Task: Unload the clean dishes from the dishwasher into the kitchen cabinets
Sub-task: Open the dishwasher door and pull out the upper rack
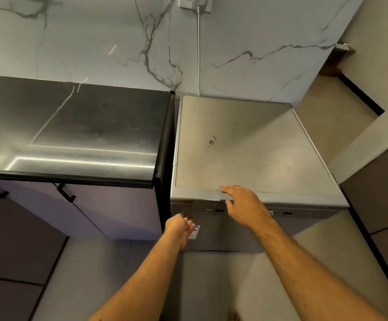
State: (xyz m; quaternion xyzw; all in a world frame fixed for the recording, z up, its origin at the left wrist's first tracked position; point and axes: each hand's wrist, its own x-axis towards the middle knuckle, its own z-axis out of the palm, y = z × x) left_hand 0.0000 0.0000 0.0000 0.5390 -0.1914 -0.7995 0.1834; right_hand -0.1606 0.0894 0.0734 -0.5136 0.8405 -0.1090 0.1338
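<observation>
Grey metal freestanding dishwasher (246, 144) in centre right of the frame, door closed. Right hand (244, 207) released, straight fingers resting on its top front edge. Left hand (181, 225) at door's upper left corner, fingers loosely curled, grasp impossible to tell. Glossy black countertop (72, 128) with grey cabinet doors (109, 212) just beside, at left.

Nothing legible here. A small white sticker (195, 231) sits on the dishwasher (246, 230) door front, its print too blurred to read, and the faint marks along the control strip (288, 213) are too small to make out.
</observation>
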